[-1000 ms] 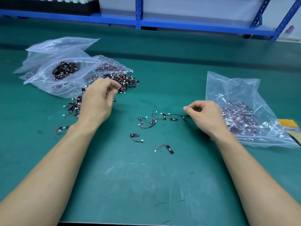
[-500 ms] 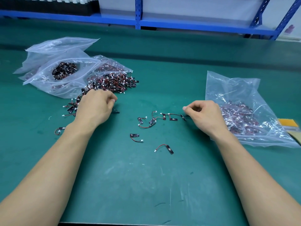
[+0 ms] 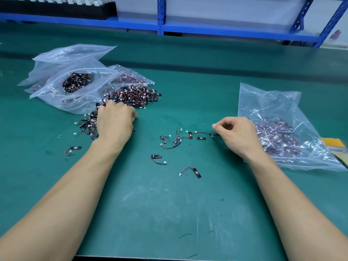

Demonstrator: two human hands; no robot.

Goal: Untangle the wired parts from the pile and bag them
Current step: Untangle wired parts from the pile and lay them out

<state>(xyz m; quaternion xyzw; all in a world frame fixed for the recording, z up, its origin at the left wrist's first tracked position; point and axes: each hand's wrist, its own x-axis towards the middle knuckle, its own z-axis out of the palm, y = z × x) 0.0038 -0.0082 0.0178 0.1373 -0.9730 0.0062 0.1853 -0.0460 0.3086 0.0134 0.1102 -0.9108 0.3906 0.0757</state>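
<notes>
Compared with one second ago, the left hand (image 3: pixel 114 123) is now lower and pressed down on the near edge of the tangled pile of small black wired parts with red wires and white plugs (image 3: pixel 130 97), at about 10 o'clock from the middle of the green bench mat (image 3: pixel 169 213); earlier it was lifted with the fingers pulling at the pile. Its fingers are curling down into the pile, so I cannot tell if they are closing on any part. The right hand (image 3: pixel 236 135) is resting in almost the same place as before, at about 2 o'clock from the mat's middle, with thumb and forefinger pinched together; whether they are holding something I cannot tell. Its knuckles are lying just beside the black loose part at the end of a short row of separated parts (image 3: pixel 195 136).

Two more single parts are lying apart nearer to the person, one black part with a white plug (image 3: pixel 157 158) and one black strip with a curved red wire (image 3: pixel 194 171). Another one (image 3: pixel 74 149) is lying alone at 9 o'clock. An open clear plastic bag with parts inside (image 3: pixel 75 85) is lying behind the pile at 10 o'clock. A second crumpled clear plastic bag holding many parts (image 3: pixel 278 129) is lying at 3 o'clock, touching the right wrist. A blue metal shelf rail (image 3: pixel 207 32) is running along at 12 o'clock.
</notes>
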